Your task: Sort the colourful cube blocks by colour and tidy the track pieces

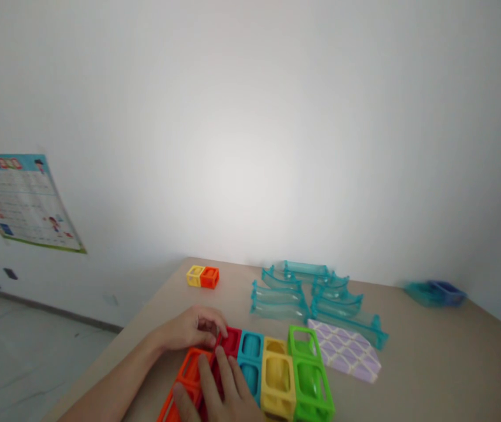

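Hollow plastic blocks stand in side-by-side coloured rows at the front of the table. My left hand [191, 328] curls at the far end of the red blocks [232, 341], its thumb and forefinger against them. Across the red and orange blocks [189, 369] lies my right hand [226, 395], fingers spread and partly cut off by the lower frame edge. To its right come the blue blocks [251, 347], the yellow blocks [278, 375] and the green blocks [311, 381]. My right hand hides part of the red and blue rows.
Several clear teal track pieces [285, 302] lie behind the blocks. A purple patterned panel [345, 350] rests right of the green row. A joined yellow-and-orange pair of blocks [202, 276] sits far left. Blurred blue and teal pieces [437, 294] lie far right, by the wall [277, 146].
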`<control>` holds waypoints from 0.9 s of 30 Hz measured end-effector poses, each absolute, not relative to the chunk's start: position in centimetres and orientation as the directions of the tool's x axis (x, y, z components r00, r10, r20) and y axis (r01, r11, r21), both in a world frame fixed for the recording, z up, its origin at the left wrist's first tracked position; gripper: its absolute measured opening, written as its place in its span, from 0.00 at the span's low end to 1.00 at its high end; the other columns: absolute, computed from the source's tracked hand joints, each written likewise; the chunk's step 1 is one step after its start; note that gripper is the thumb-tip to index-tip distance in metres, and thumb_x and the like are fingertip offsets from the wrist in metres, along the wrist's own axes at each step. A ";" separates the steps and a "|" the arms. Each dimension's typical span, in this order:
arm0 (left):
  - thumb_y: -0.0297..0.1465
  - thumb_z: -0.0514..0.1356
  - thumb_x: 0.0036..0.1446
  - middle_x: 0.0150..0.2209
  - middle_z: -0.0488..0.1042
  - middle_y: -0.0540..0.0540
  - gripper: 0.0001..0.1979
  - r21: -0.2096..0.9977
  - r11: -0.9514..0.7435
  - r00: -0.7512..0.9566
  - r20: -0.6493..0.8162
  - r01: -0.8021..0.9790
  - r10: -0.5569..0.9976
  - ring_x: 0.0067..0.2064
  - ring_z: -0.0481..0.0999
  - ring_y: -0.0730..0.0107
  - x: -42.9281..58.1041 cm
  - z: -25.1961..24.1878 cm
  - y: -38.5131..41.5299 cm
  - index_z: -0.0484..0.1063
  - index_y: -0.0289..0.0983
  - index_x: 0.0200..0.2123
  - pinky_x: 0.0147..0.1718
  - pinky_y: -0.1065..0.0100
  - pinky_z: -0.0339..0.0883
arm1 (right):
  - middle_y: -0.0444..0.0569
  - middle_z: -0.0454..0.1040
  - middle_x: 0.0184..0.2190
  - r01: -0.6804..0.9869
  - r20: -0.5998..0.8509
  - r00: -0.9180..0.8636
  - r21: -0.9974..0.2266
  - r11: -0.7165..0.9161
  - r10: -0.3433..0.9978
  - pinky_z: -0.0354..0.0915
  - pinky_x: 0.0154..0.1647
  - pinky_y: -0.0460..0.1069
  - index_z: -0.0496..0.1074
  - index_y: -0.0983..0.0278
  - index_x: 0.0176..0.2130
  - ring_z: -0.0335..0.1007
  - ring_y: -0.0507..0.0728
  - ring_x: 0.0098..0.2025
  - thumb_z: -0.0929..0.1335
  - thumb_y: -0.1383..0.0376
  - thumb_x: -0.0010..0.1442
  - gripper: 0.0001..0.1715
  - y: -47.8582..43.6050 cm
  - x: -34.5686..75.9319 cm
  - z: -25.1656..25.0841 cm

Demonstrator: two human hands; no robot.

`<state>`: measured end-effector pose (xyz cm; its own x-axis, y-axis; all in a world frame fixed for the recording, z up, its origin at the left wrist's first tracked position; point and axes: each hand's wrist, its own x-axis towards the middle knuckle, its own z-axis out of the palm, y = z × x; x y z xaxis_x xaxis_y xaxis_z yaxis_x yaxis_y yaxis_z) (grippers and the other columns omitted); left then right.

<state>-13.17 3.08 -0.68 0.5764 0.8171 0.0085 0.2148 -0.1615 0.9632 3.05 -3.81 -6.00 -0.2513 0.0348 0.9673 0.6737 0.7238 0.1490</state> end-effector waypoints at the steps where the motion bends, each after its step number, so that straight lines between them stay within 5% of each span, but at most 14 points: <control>1: 0.29 0.65 0.47 0.33 0.74 0.47 0.08 0.968 -0.140 0.558 -0.001 0.210 0.830 0.29 0.72 0.73 -13.2 -0.8 3.2 0.78 0.35 0.33 0.28 0.73 0.66 | 0.50 0.78 0.37 0.668 0.960 -0.277 0.169 0.725 0.031 0.69 0.45 0.56 0.68 0.56 0.46 0.75 0.62 0.43 0.66 0.60 0.60 0.13 -3.8 3.2 -6.0; 6: 0.28 0.64 0.46 0.28 0.74 0.48 0.03 0.952 -0.171 0.443 0.043 0.252 0.896 0.28 0.73 0.72 -13.0 -1.7 3.8 0.76 0.34 0.26 0.28 0.71 0.69 | 0.53 0.77 0.40 0.680 0.931 -0.351 0.176 0.711 0.105 0.67 0.47 0.59 0.66 0.56 0.50 0.74 0.65 0.46 0.65 0.61 0.61 0.16 -4.0 3.3 -6.8; 12: 0.37 0.62 0.53 0.31 0.75 0.47 0.11 0.921 -0.214 0.302 0.113 0.327 0.947 0.24 0.70 0.73 -12.8 -3.0 5.2 0.76 0.35 0.32 0.24 0.70 0.68 | 0.57 0.76 0.43 0.673 0.902 -0.405 0.182 0.717 0.152 0.65 0.50 0.65 0.65 0.58 0.52 0.73 0.66 0.47 0.65 0.61 0.61 0.19 -3.9 3.2 -8.0; 14: 0.38 0.60 0.57 0.34 0.76 0.46 0.12 0.806 -0.350 0.238 0.265 0.477 0.935 0.27 0.71 0.71 -12.2 -3.1 5.8 0.77 0.37 0.36 0.29 0.68 0.69 | 0.56 0.77 0.42 0.650 0.896 -0.429 0.219 0.728 0.113 0.65 0.50 0.65 0.65 0.59 0.53 0.74 0.65 0.45 0.65 0.61 0.61 0.20 -3.6 3.4 -8.1; 17: 0.36 0.55 0.62 0.38 0.76 0.44 0.12 0.478 -0.514 0.261 0.500 0.712 0.826 0.36 0.73 0.67 -11.4 -2.9 6.6 0.77 0.41 0.42 0.40 0.66 0.68 | 0.56 0.77 0.41 0.666 0.928 -0.366 0.206 0.717 0.074 0.66 0.49 0.65 0.66 0.59 0.52 0.74 0.66 0.44 0.65 0.61 0.60 0.19 -3.4 3.4 -7.7; 21: 0.33 0.53 0.63 0.43 0.72 0.42 0.13 0.199 -0.457 0.245 0.628 0.867 0.738 0.45 0.70 0.60 -11.4 -2.4 7.3 0.77 0.44 0.43 0.46 0.61 0.65 | 0.55 0.78 0.39 0.684 0.950 -0.305 0.174 0.709 0.061 0.67 0.47 0.63 0.67 0.59 0.50 0.74 0.66 0.44 0.65 0.62 0.60 0.17 -3.6 3.2 -6.9; 24: 0.33 0.56 0.60 0.48 0.69 0.41 0.10 0.147 -0.344 0.149 0.698 0.927 0.701 0.51 0.65 0.53 -12.3 -2.5 8.1 0.78 0.43 0.38 0.52 0.51 0.61 | 0.56 0.78 0.38 0.682 0.949 -0.310 0.176 0.710 0.063 0.66 0.48 0.63 0.68 0.59 0.49 0.73 0.66 0.44 0.65 0.61 0.60 0.17 -3.8 3.1 -6.6; 27: 0.32 0.57 0.59 0.50 0.68 0.40 0.09 0.233 -0.312 0.056 0.715 0.921 0.697 0.53 0.64 0.53 -13.5 -3.2 9.1 0.78 0.41 0.39 0.55 0.49 0.59 | 0.55 0.78 0.38 0.698 0.958 -0.274 0.134 0.704 0.090 0.67 0.47 0.62 0.69 0.59 0.48 0.73 0.67 0.46 0.66 0.61 0.59 0.16 -3.9 3.0 -6.8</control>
<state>-13.49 9.08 -3.24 0.0557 0.6973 0.7146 0.9212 -0.3120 0.2327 2.97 -3.90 -6.77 -0.2740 0.0900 0.9575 0.6978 0.7037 0.1335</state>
